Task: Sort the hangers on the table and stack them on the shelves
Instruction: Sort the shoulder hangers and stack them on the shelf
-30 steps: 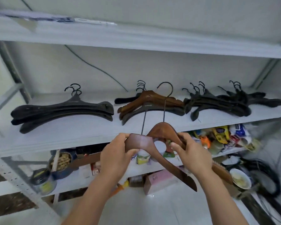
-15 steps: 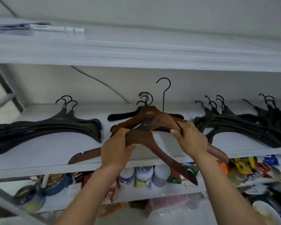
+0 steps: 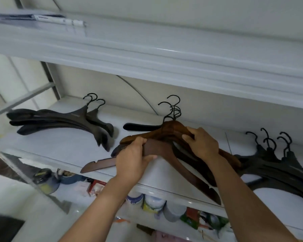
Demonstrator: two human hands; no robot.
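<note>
While both arms reach up from 6 o'clock, the left hand (image 3: pixel 131 161) grips the neck of a brown hanger (image 3: pixel 164 149) that half overhangs the front edge of the middle shelf (image 3: pixel 59 147), probably to slide it onto its matching pile. The right hand (image 3: pixel 202 145) clasps the brown stack (image 3: pixel 173 130) at centre, seemingly steadying it. Three piles lie sorted by colour: the brown one shows roughly four hooks. A dark pile (image 3: pixel 59 123) at 9 o'clock shows three, and another dark pile (image 3: pixel 278 166) at 3 o'clock shows at least four.
</note>
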